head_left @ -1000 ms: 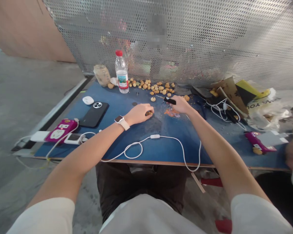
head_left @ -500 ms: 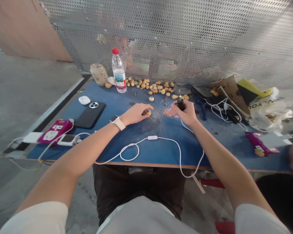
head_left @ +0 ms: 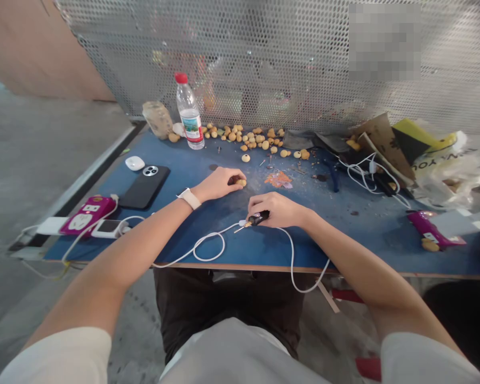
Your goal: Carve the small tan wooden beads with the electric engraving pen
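My left hand (head_left: 223, 183) is closed in a pinch around a small tan gourd (head_left: 240, 182) just above the blue table. Nearer the front edge, my right hand (head_left: 278, 209) grips a black handheld rotary tool (head_left: 259, 217). Its brass-coloured chuck and thin bit point to the left, near the inline switch (head_left: 246, 223) of a white cord (head_left: 288, 242). Between the hands and farther back lies an orange and lilac patch of scraps (head_left: 279, 180). Beyond the left hand, a pale gourd (head_left: 246, 158) with a dark hole sits by itself.
Several small gourds (head_left: 259, 140) line the mesh panel (head_left: 240, 69), beside a water bottle (head_left: 191, 125). On the left are a phone (head_left: 144, 186), a white case (head_left: 135, 163) and a purple power strip (head_left: 86, 216). Blue-handled pliers (head_left: 335, 178), cables and plastic bags (head_left: 444, 170) lie right.
My right hand has moved from beside the orange scraps toward the front edge and leftward, turning the rotary tool to point left. My left hand stays nearly in place with the gourd.
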